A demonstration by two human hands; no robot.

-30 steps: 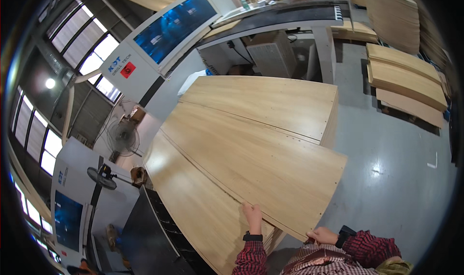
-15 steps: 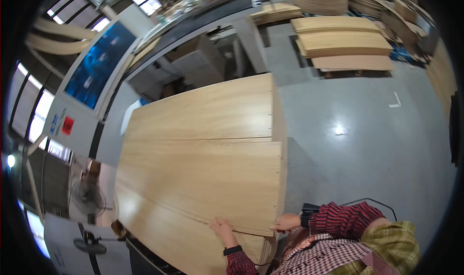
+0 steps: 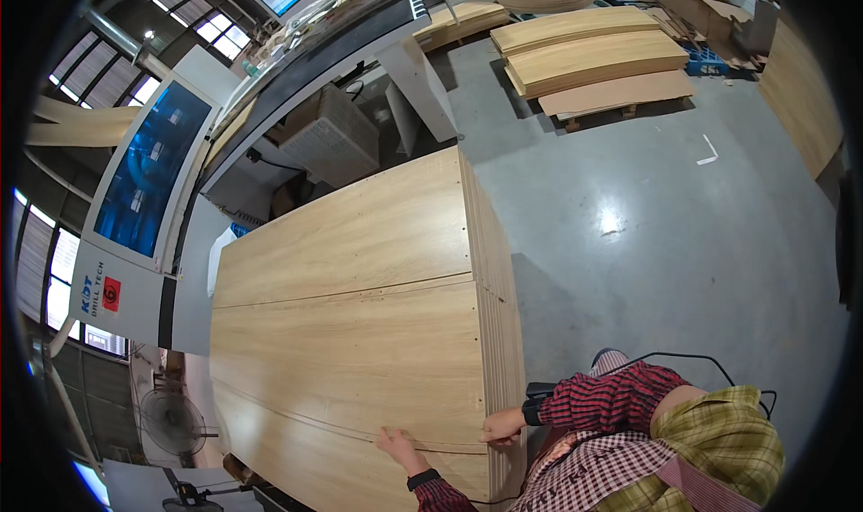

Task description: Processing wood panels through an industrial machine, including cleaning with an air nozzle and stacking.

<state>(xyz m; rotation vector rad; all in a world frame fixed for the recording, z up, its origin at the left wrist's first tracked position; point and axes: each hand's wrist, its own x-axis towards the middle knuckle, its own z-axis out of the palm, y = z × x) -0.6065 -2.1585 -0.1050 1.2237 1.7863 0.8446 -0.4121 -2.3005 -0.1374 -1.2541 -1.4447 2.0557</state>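
Observation:
A pale wood-grain board [image 3: 351,341] lies on top of a broad stack of such boards [image 3: 499,323], its right end in line with the far board [image 3: 360,229]. My left hand [image 3: 402,449] rests at its near long edge, fingers stretched over the seam. At the near right corner of that board, my right hand [image 3: 503,426] has its fingers curled against the end; its fingertips are partly hidden. Small drilled holes dot the boards near their ends. Another board [image 3: 360,458] lies on the near side, below my left wrist.
Beyond the stack stands a long machine with a blue window [image 3: 148,170] and a dark bed [image 3: 306,44]. A fan [image 3: 173,422] is at the left. More boards lie on a pallet [image 3: 593,58] at the far right, across the grey floor [image 3: 611,269].
The middle board has slid left, from jutting past the far board's end to level with it. Both hands have stayed at its edge and corner. The view has shifted.

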